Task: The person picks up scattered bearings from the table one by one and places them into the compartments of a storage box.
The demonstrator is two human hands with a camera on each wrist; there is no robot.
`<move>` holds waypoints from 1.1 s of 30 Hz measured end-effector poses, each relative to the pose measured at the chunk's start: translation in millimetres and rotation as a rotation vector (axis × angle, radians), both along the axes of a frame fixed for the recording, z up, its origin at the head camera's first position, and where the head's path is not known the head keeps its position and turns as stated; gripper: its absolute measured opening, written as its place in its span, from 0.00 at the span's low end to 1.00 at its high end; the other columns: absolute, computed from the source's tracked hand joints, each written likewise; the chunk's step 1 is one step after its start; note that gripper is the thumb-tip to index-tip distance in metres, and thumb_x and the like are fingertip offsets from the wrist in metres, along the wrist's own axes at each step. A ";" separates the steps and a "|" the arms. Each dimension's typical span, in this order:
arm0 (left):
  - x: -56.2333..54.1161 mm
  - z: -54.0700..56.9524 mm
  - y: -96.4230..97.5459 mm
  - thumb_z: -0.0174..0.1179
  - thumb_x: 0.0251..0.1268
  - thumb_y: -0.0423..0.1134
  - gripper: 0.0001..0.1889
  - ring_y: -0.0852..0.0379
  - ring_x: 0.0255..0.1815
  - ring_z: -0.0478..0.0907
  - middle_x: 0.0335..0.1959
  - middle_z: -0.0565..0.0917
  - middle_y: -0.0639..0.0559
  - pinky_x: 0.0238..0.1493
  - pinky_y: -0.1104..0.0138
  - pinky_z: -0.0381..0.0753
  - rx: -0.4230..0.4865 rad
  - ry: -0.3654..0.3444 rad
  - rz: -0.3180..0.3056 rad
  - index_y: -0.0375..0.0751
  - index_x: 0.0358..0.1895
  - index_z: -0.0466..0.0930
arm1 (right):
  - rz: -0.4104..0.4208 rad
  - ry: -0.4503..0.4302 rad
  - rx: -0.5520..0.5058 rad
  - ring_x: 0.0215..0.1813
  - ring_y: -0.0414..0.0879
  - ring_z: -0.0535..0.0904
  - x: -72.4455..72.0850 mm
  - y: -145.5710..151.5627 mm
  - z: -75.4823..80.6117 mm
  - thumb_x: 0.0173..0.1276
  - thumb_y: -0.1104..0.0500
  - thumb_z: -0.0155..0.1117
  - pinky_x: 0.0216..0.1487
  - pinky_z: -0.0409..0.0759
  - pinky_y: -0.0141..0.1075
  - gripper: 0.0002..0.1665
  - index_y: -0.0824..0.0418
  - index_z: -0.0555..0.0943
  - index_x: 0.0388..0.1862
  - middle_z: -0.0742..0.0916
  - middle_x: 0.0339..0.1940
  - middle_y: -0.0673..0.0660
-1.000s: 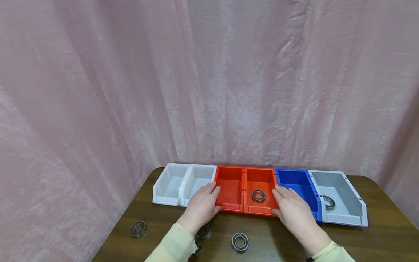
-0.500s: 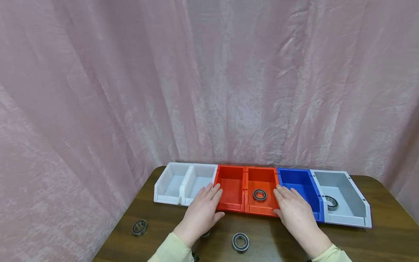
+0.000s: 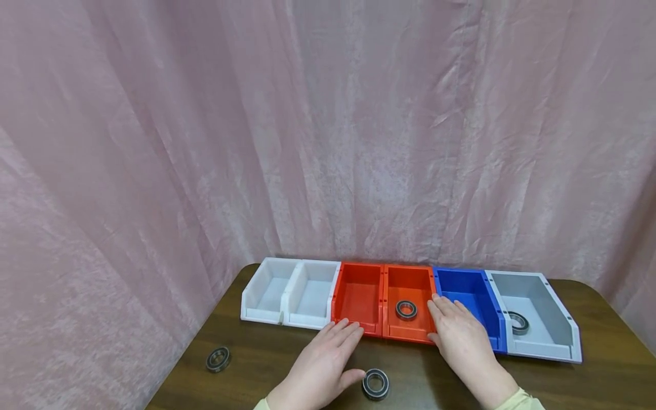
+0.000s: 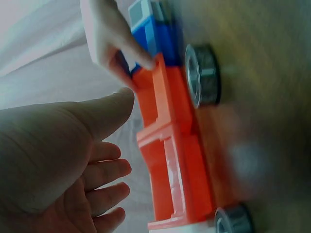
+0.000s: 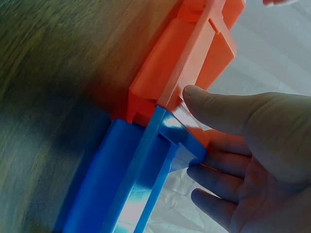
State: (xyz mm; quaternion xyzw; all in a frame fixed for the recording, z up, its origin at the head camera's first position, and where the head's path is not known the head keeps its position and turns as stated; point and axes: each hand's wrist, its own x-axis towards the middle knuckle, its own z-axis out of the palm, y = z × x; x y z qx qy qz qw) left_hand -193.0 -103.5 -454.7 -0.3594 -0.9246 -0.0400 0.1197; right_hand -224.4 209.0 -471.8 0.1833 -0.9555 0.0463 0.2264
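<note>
My left hand (image 3: 323, 364) hovers over the table in front of the red bin (image 3: 360, 293), fingers extended and holding nothing. Close to its thumb lies a ball bearing (image 3: 376, 384); the left wrist view shows this bearing (image 4: 203, 75) standing apart from the palm. A second bearing (image 4: 233, 219) appears low in that view. My right hand (image 3: 463, 341) rests at the wall where the orange bin (image 3: 392, 327) meets the blue bin (image 3: 463, 285). Its thumb (image 5: 209, 104) touches the orange bin's front rim, with the fingers along the side wall. Inside the orange bin is another bearing (image 3: 406, 310).
Two white bins (image 3: 310, 293) stand left of the red one. At the right end, a grey bin (image 3: 538, 310) contains a bearing (image 3: 519, 323). One more bearing (image 3: 218, 360) lies on the table's left side. A pink curtain (image 3: 328, 142) hangs behind the row.
My left hand has come away from the white and red bins' shared wall, moving toward me and slightly right, above the table. My right hand has stayed at the orange and blue bins.
</note>
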 end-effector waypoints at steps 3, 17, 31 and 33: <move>7.0 -3.5 2.3 0.74 0.73 0.58 0.40 0.45 0.80 0.74 0.78 0.79 0.47 0.81 0.50 0.70 -0.012 -0.040 -0.033 0.40 0.79 0.76 | -0.005 -0.017 0.001 0.68 0.65 0.85 1.4 0.2 -1.2 0.55 0.53 0.92 0.73 0.78 0.61 0.41 0.72 0.86 0.64 0.87 0.66 0.71; 10.3 -27.4 5.0 0.65 0.77 0.66 0.41 0.43 0.82 0.71 0.80 0.76 0.45 0.79 0.48 0.74 -0.083 -0.069 -0.118 0.40 0.79 0.76 | -0.022 -0.057 -0.022 0.69 0.67 0.83 2.6 -5.2 -1.0 0.58 0.54 0.90 0.74 0.77 0.62 0.41 0.72 0.85 0.65 0.86 0.68 0.71; 9.8 -41.9 10.1 0.60 0.79 0.69 0.39 0.47 0.78 0.76 0.75 0.81 0.49 0.76 0.53 0.77 -0.142 0.012 -0.148 0.43 0.77 0.78 | -0.018 -0.056 0.005 0.70 0.67 0.83 3.1 -2.1 4.1 0.60 0.53 0.89 0.75 0.77 0.62 0.40 0.72 0.85 0.66 0.86 0.68 0.71; 10.2 -41.9 10.3 0.62 0.78 0.69 0.39 0.47 0.78 0.76 0.75 0.82 0.50 0.76 0.52 0.77 -0.141 0.007 -0.147 0.42 0.77 0.78 | -0.016 -0.059 0.006 0.71 0.67 0.82 3.3 -1.9 4.1 0.60 0.53 0.89 0.75 0.76 0.62 0.40 0.72 0.85 0.66 0.86 0.69 0.71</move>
